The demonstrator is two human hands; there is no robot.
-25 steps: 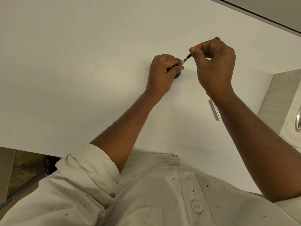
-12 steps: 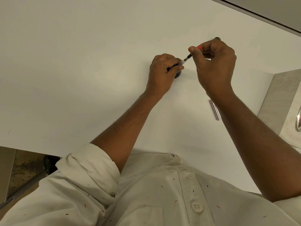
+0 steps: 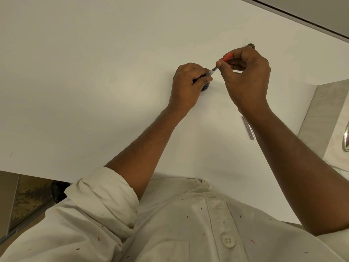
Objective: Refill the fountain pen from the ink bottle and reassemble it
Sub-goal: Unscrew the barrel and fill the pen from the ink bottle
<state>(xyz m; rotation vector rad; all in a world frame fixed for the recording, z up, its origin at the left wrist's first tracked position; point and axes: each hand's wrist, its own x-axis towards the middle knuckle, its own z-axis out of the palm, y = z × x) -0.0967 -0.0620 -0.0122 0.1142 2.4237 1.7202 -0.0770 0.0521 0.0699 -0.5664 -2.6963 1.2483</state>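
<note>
My left hand [image 3: 188, 83] curls round the dark front section of the fountain pen [image 3: 210, 72], holding it over the dark ink bottle [image 3: 204, 87], which is mostly hidden under the fingers. My right hand [image 3: 247, 76] pinches the red end of the pen's converter [image 3: 226, 57] between thumb and fingertips. The nib is hidden. A silvery pink pen barrel [image 3: 249, 127] lies on the white table [image 3: 94, 72], beside my right wrist.
A small round dark cap-like object [image 3: 251, 46] peeks out behind my right hand. The table's near edge [image 3: 37, 174] runs above my rolled left sleeve. A beige counter with a metal fitting [image 3: 345, 138] adjoins the table on the right.
My right hand's fingers have shifted slightly on the red converter end. The left hand and the ink bottle have stayed in place.
</note>
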